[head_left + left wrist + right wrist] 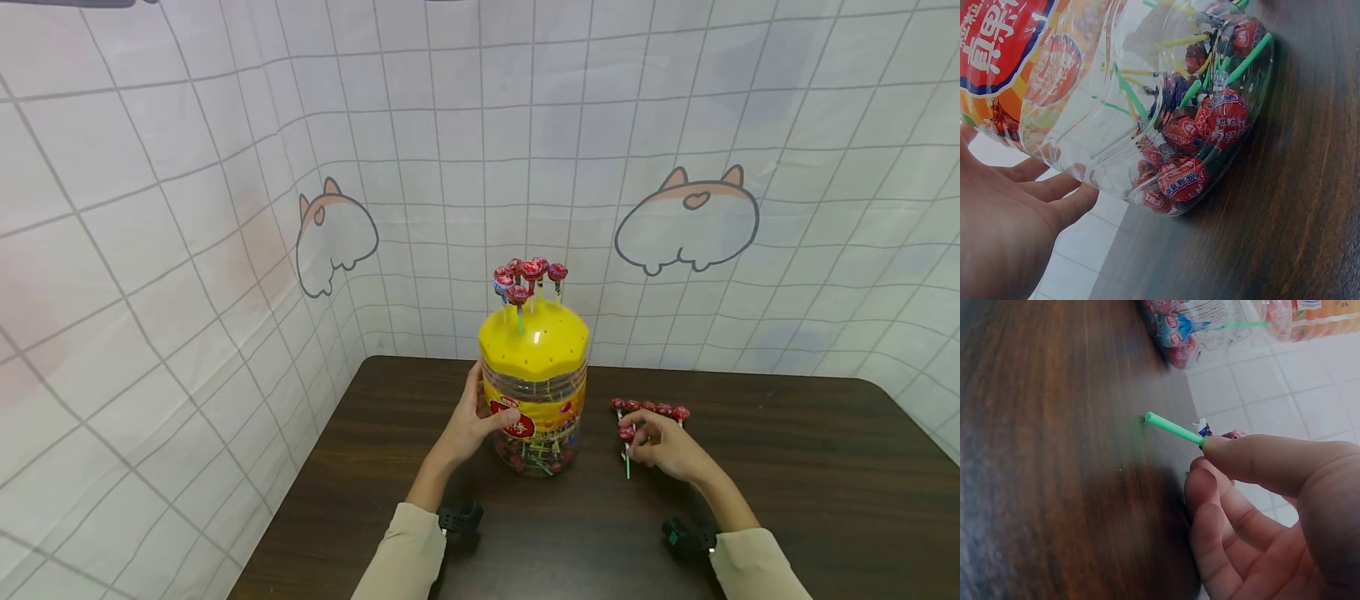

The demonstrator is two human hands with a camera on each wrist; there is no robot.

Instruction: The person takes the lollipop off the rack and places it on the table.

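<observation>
A clear plastic jar with a yellow printed label stands upright on the table. Several red-wrapped lollipops and one blue-wrapped one stand upright in the holes of its yellow lid. My left hand holds the jar's left side, thumb across the label and fingers behind. Inside the jar's bottom lie loose lollipops with green and yellow sticks. To the right, my right hand pinches a red lollipop between thumb and fingers, its green stick pointing out past the fingertips.
A row of red lollipops lies on the dark wooden table, just beyond my right hand. Behind the table's back edge hangs a white gridded cloth with cartoon animal prints; it also covers the left side.
</observation>
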